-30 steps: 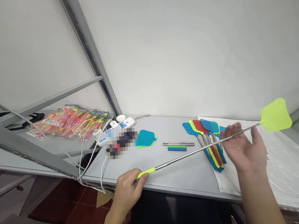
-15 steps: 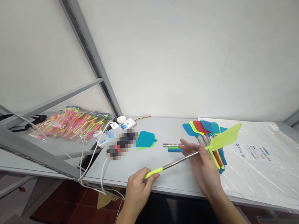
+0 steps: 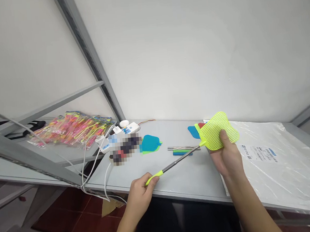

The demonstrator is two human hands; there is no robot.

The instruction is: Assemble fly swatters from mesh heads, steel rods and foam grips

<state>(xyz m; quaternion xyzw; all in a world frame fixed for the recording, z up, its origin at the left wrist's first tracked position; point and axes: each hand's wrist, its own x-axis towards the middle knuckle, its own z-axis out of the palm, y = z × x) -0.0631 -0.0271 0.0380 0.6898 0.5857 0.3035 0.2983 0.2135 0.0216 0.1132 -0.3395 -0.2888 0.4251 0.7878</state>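
Note:
A fly swatter (image 3: pixel 217 130) with a yellow-green perforated head and a metal telescopic rod stretches between my two hands. My left hand (image 3: pixel 142 192) is closed round its yellow-green grip. My right hand (image 3: pixel 229 156) holds the head, thumb on the face and the other fingers hidden behind. Behind that head, a blue swatter head (image 3: pixel 193 132) and part of a red one (image 3: pixel 201 125) show; the rest of that group is covered. Several metal rods (image 3: pixel 177 148) and a blue handle (image 3: pixel 182 153) lie under the rod's line. Further left sits a blue swatter head (image 3: pixel 150 143) on a yellow-green one.
A white plastic package (image 3: pixel 283 177) with a label covers the right of the grey table (image 3: pixel 173 186). Power strips (image 3: pixel 130 129) and white cables (image 3: pixel 105 180) are at the left, beside a metal frame post (image 3: pixel 85 46). Bagged colourful items (image 3: pixel 70 131) lie beyond it.
My right hand has moved from the rod's upper end onto the swatter's head. The head has turned from edge-on to face me, covering much of the swatter group behind.

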